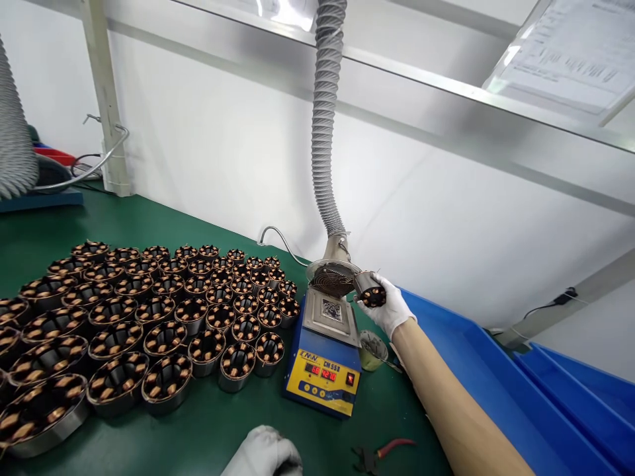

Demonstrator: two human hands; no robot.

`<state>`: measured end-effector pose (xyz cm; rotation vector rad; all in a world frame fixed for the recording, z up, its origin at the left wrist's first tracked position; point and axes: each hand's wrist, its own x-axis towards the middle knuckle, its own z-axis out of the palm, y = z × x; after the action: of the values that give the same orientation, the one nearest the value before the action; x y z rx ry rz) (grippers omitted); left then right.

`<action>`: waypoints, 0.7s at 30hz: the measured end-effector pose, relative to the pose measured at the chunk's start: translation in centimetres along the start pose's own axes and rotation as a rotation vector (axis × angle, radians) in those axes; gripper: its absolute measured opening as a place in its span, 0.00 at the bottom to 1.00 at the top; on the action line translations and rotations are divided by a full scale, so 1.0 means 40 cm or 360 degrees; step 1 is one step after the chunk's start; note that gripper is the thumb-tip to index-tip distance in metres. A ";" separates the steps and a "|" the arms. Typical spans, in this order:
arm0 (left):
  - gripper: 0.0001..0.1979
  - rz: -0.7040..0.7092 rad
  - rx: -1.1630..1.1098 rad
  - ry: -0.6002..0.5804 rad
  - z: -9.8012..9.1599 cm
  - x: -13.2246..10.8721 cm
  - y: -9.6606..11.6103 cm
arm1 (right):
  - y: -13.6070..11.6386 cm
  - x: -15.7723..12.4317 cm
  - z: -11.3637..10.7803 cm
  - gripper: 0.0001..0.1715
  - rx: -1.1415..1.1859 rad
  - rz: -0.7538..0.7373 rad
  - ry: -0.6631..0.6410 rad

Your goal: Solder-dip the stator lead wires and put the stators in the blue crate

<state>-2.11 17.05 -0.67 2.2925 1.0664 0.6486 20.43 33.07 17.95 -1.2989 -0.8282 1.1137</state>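
Observation:
My right hand (389,307), in a white glove, grips a motor stator (368,283) with copper windings. The stator is tilted on its side, with its wound end facing me, up and to the right of the solder pot's square opening (331,309). The blue and yellow solder pot (322,377) has lit red digits on its front. Near the bottom edge my left hand (265,453), also gloved, is curled shut low over the green table, and nothing shows in its fingers. Many more stators (165,380) stand upright in rows on the left.
A grey extraction hose (325,119) hangs down to a round hood (333,274) behind the pot. Right of the pot are a small cup (372,350) and red-handled cutters (381,455). Blue trays (461,357) line the right side. The green table (208,436) meets a white wall.

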 end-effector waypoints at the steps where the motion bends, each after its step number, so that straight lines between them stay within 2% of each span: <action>1: 0.05 -0.0018 -0.0009 -0.0025 -0.003 0.002 0.003 | -0.001 -0.011 0.002 0.09 0.0054 0.0007 0.0014; 6: 0.06 -0.0156 -0.0049 -0.0141 -0.021 0.008 0.023 | -0.001 -0.109 0.002 0.15 0.0190 -0.0057 -0.0052; 10: 0.06 -0.0214 -0.0065 -0.0159 -0.033 0.006 0.037 | 0.022 -0.212 -0.012 0.25 0.0245 -0.0185 -0.0182; 13: 0.06 -0.0220 -0.0070 -0.0169 -0.037 0.001 0.040 | 0.072 -0.285 -0.036 0.31 0.0162 -0.0364 -0.0279; 15: 0.07 -0.0230 -0.0062 -0.0168 -0.040 -0.001 0.040 | 0.119 -0.331 -0.052 0.35 0.0036 -0.0636 -0.0190; 17: 0.07 -0.0252 -0.0035 -0.0172 -0.044 -0.003 0.043 | 0.166 -0.377 -0.063 0.34 -0.0123 -0.0787 -0.0077; 21: 0.09 -0.0331 0.0017 -0.0119 -0.048 -0.016 0.058 | 0.230 -0.472 -0.059 0.30 -0.0252 -0.0998 -0.0064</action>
<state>-2.39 15.76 2.12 2.1593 1.2532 0.4715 15.62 13.75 10.82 -1.0313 -1.2643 0.5824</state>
